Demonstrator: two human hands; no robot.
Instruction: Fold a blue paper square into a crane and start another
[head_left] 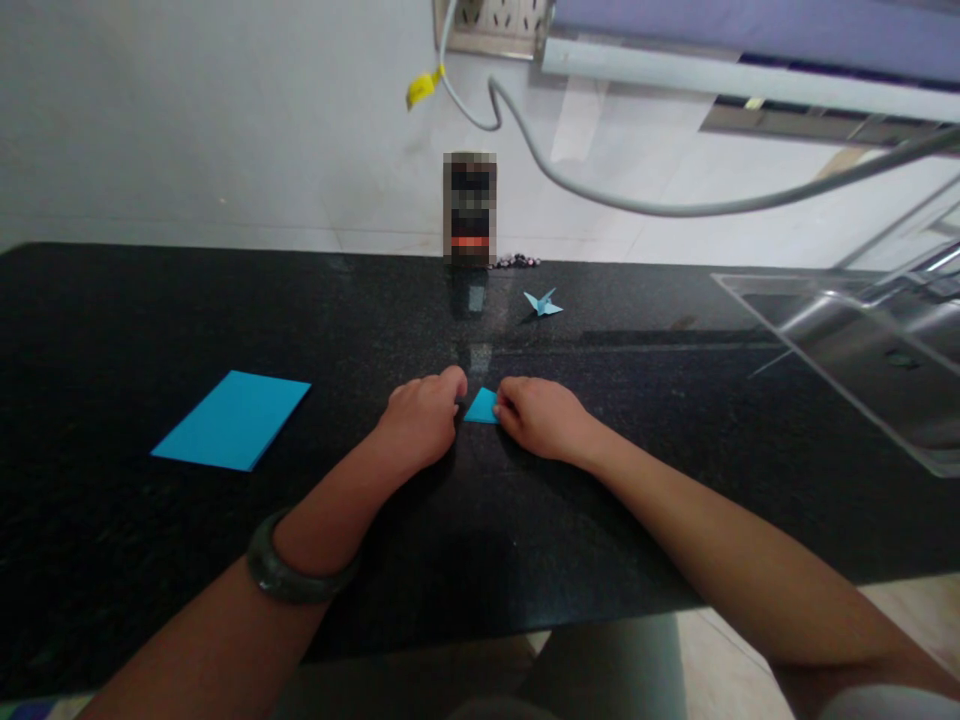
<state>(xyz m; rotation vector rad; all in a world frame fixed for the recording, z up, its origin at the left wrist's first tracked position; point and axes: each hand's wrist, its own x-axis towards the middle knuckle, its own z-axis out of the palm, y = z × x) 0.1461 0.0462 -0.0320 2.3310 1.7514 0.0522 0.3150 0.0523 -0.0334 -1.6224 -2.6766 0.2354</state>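
A small folded piece of blue paper [481, 406] lies on the dark countertop in front of me. My right hand [541, 415] has its fingers curled and pinches the right edge of this paper. Just left of the paper, a small gap away, my left hand [421, 418] rests on the counter with its fingers curled in; nothing shows between them, though the undersides are hidden. Farther left lies a larger flat stack of blue paper sheets [232, 420]. Beyond my hands stands a small light-blue origami crane [543, 303].
The black stone countertop [360, 320] runs along a white wall. A blurred-out upright object [470, 208] leans there, with a string of beads [517, 261] beside it. A grey cable [600, 198] hangs across the wall below a socket panel [495, 22]. A metal sink [862, 370] is at right.
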